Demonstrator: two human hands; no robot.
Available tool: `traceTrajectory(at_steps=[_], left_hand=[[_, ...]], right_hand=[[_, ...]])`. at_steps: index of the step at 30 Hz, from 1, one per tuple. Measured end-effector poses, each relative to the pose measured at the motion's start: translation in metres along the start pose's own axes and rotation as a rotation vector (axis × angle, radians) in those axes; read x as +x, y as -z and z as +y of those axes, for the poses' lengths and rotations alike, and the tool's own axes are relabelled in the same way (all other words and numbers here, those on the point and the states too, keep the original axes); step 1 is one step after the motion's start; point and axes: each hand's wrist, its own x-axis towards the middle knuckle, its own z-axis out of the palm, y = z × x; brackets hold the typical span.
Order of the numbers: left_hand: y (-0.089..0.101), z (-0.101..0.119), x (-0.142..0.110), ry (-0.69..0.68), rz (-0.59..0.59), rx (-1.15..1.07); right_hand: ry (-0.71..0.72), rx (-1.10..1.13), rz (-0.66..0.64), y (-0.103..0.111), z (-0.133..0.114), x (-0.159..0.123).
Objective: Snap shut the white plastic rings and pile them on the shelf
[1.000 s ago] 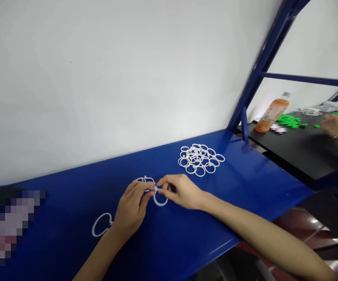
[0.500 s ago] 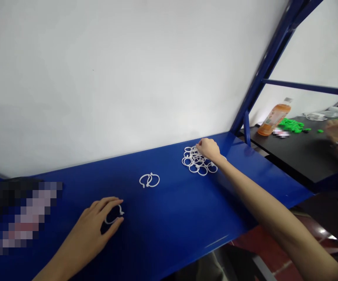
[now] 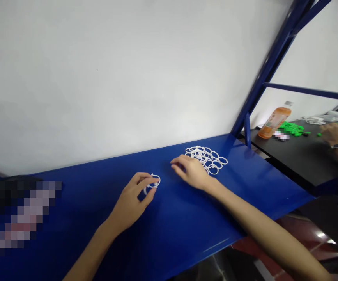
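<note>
My left hand [image 3: 132, 201] is over the blue table, its thumb and fingers curved around a thin white ring [image 3: 159, 180]. A further white loop shows beneath the fingers, and the hand partly hides how the rings overlap. My right hand [image 3: 190, 170] is just left of a heap of white rings [image 3: 215, 170], covering part of its near side. Its thumb and forefinger point left with a small gap between them, and nothing shows in that gap. Several of the heaped rings overlap, each with a small knob.
The blue tabletop [image 3: 183, 218] runs along a white wall, with a blue metal frame [image 3: 246, 113] at its right end. A dark object [image 3: 11, 191] is at the left. On a black table, an orange drink bottle [image 3: 275, 121] stands by green pieces [image 3: 294, 128] and another person's hands [image 3: 337, 134].
My left hand has moved right and away from me, onto the spot where two rings lay. My right hand has come off the heap leftward, uncovering more rings.
</note>
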Motion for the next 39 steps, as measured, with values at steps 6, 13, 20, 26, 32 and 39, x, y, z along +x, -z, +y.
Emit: traceTrajectory(at_steps=[6, 13, 20, 26, 32, 39], left_hand=[[-0.034, 0.003, 0.010, 0.172, 0.032, -0.490], [-0.034, -0.007, -0.003, 0.267, 0.031, -0.683], [-0.035, -0.003, 0.000, 0.247, 0.132, -0.561], [-0.031, -0.001, 0.000, 0.254, 0.125, -0.352], [-0.033, 0.000, 0.000, 0.268, 0.090, -0.408], [-0.027, 0.004, -0.004, 0.269, 0.039, -0.409]], right_hand=[[0.062, 0.303, -0.083, -0.031, -0.022, -0.030], [0.013, 0.358, -0.103, -0.022, -0.032, -0.032], [0.157, 0.214, -0.125, -0.018, -0.036, -0.033], [0.078, 0.310, 0.004, -0.024, -0.033, -0.033], [0.072, 0.406, 0.000, -0.029, -0.030, -0.034], [0.209, 0.420, -0.106, -0.027, -0.035, -0.039]])
